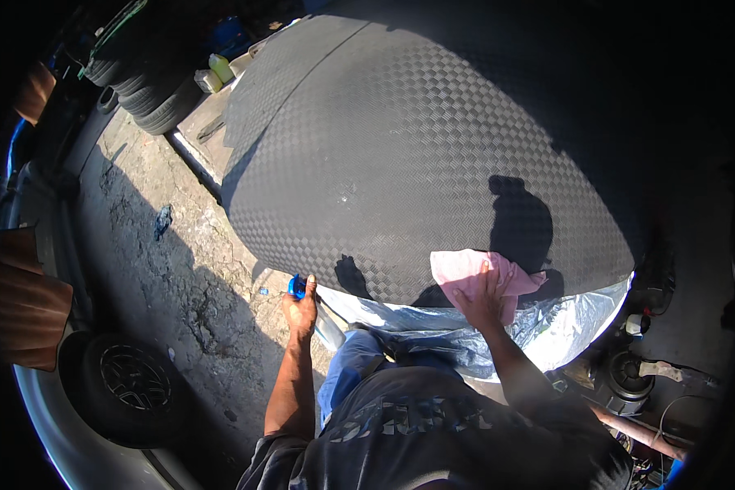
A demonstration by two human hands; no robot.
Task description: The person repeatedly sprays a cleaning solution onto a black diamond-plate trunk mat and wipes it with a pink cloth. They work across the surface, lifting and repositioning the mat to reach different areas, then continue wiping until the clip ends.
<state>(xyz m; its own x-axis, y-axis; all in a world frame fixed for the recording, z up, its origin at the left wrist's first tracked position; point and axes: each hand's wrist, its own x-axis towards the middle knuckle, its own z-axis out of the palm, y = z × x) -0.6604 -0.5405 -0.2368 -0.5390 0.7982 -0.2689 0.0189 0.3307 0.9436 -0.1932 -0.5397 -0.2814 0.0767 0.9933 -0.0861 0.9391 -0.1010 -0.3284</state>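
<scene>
A large black rubber mat with a checkered texture spreads out in front of me. My right hand presses a pink cloth against its near edge, fingers over the fabric. My left hand is closed around a bottle with a blue top, held just off the mat's near left edge. Part of a pale bottle body shows below that hand; the rest is hidden. Silvery foil sheeting hangs beneath the mat's near edge.
Stacked tyres stand at the far left beside a jug of yellow-green liquid. A car wheel and silver bodywork are at the near left. Cracked concrete lies between. Machine parts crowd the near right.
</scene>
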